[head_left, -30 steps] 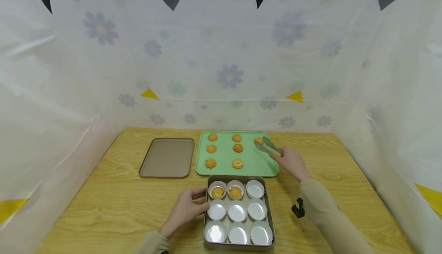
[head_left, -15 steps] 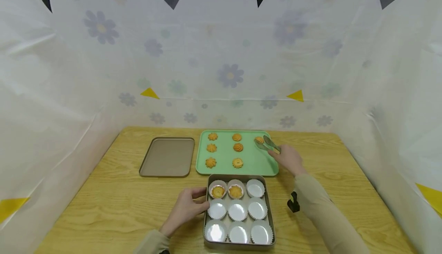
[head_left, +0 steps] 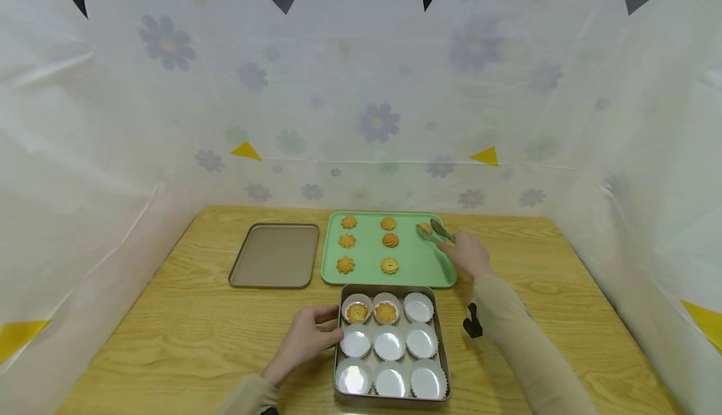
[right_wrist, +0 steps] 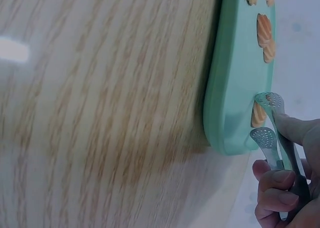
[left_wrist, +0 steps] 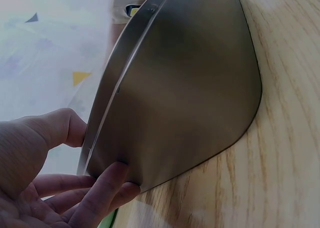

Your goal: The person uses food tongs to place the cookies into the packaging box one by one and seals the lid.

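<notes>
Left hand (head_left: 304, 338), fingers loosely bent, touches brown rectangular metal box (left_wrist: 185, 87). Right hand (head_left: 470, 253) grips grey-green perforated tongs (right_wrist: 288, 150), parted tips flanking ridged golden cookie (right_wrist: 258, 117) on mint-green tray (head_left: 417, 266).

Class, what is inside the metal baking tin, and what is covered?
Nine fluted cup liners, three by three. In the far row, the left and middle ones each hold a cookie. Under the liners, the metal baking tin cannot be seen.

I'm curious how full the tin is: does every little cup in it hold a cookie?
No, only two cups, both in the far row, hold cookies; the other seven are empty.
</notes>
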The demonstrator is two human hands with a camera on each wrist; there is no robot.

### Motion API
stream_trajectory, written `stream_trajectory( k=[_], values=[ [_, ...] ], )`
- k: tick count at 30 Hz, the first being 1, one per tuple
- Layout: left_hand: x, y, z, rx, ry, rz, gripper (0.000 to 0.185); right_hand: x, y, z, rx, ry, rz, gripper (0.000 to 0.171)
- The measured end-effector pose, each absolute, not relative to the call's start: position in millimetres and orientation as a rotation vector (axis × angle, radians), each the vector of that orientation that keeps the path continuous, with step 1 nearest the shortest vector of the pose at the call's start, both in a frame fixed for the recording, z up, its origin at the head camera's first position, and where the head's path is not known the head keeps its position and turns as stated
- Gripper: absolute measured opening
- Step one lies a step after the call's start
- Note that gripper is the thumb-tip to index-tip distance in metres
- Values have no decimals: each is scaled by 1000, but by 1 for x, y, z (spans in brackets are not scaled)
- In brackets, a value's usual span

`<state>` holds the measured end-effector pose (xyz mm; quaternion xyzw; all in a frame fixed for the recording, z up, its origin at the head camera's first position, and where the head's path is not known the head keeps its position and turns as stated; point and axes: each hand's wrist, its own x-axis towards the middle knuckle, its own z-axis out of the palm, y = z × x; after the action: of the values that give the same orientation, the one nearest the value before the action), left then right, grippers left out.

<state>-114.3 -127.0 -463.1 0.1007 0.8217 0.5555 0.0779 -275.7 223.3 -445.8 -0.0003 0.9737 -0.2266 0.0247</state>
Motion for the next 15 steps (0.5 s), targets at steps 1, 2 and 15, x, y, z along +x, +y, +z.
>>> stream_trajectory(
  k=[1,2,15],
  values=[
    [-114,-127,-463,307,2465,1662,57,-277,223,-447,-3,3013,-698,41],
    [-114,-127,-463,309,2467,1660,57,-278,223,-447,-1,3014,-692,41],
    [-115,-126,-464,305,2479,1647,57,-284,222,-446,36,2984,-655,42]
  ],
)
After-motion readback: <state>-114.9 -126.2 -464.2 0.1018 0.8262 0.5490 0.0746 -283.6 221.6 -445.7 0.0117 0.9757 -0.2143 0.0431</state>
